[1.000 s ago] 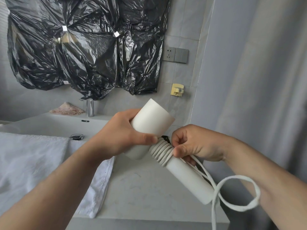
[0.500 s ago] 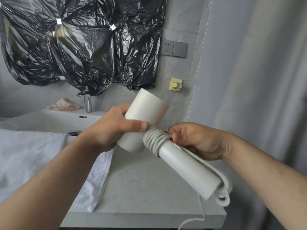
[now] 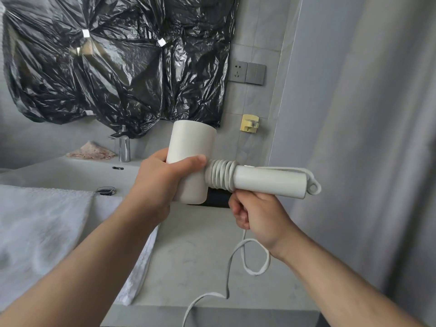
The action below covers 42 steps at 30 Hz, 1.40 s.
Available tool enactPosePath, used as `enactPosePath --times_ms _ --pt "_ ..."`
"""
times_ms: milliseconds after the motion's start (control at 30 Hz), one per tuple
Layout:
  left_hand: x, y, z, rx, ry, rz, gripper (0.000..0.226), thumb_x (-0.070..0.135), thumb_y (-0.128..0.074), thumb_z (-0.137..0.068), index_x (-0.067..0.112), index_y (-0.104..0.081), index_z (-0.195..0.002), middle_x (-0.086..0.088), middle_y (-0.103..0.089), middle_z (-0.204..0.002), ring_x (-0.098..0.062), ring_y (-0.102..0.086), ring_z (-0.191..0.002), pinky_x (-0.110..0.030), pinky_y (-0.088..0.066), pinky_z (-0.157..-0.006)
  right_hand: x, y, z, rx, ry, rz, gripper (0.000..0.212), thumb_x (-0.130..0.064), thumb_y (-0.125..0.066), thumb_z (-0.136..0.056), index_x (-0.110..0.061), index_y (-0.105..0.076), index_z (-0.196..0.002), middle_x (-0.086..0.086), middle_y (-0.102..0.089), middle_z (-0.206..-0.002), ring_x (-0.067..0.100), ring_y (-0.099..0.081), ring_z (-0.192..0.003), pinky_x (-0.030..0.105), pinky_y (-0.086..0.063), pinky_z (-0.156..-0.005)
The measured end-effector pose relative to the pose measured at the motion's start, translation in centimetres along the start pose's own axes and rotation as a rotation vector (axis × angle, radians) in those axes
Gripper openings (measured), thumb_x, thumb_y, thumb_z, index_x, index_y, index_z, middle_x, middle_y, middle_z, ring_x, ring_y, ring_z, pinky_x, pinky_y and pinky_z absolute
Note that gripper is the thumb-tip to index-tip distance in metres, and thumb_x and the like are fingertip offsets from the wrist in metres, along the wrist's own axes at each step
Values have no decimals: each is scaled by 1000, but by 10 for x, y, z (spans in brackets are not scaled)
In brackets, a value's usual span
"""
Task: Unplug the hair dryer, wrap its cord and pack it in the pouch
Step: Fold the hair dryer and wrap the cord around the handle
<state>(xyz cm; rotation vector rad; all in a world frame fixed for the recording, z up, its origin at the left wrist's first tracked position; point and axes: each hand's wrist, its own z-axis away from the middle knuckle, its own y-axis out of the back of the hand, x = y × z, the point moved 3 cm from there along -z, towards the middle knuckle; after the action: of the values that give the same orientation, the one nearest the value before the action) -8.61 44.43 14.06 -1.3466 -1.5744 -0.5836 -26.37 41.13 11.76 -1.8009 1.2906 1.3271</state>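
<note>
The left hand (image 3: 162, 182) curls round the hair dryer (image 3: 266, 182) barrel, thumb pressed across its front, holding it up in the air. The right hand (image 3: 262, 213) sits just under the handle, fingers curled tight on the cord (image 3: 236, 260). The handle's long axis runs level, pointing away from the left fingers, barrel end up. The danger: slack below the right fingers looks twisted, and if tension eases the coils (image 3: 220, 175) could slide loose.
</note>
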Motion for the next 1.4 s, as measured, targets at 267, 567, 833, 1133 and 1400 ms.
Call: enactPosePath --times_ms 267,567,833,1133,1400 --pt "2 1 6 156 -106 -45 45 43 -82 -50 15 -71 -83 -6 -69 -78 -23 -63 -71 -53 -57 -65 -5 -13 8 25 -38 9 21 -14 -36 -103 -9 -52 -90 2 -41 -59 10 -29 -46 21 -22 -43" --pt "8 6 7 337 -233 -220 43 44 -83 -56 20 -67 -87 3 -70 -77 -16 -64 -70 -49 -58 -67 -11 -14 14 -160 -263 -182 16 1 -37 -97 -2 -51 -103 5 -42 -57 20 -43 -48 48 -59 -64" --pt "20 -4 21 396 -372 -543 44 40 -83 -62 25 -56 -95 11 -62 -78 3 -57 -78 -36 -53 -63 -7 -9 9 -192 -249 267 46 -11 -55 -73 -13 -57 -119 10 -46 -69 20 -48 -53 32 -43 -60" --pt "22 -6 18 293 -346 -717 52 49 -79 -56 30 -54 -98 11 -62 -83 -19 -61 -80 -43 -54 -68 -41 7 -5 -113 28 1046 23 -8 -50 -84 -6 -50 -61 3 -35 -56 20 -29 -52 28 -25 -48" --pt "25 -4 8 34 -262 -793 63 55 -80 -46 35 -60 -103 15 -64 -87 -2 -61 -80 -33 -55 -64 -68 13 -3 -240 100 1300 10 -25 -64 -87 -24 -73 -83 -12 -65 -76 12 -63 -76 27 -52 -64"
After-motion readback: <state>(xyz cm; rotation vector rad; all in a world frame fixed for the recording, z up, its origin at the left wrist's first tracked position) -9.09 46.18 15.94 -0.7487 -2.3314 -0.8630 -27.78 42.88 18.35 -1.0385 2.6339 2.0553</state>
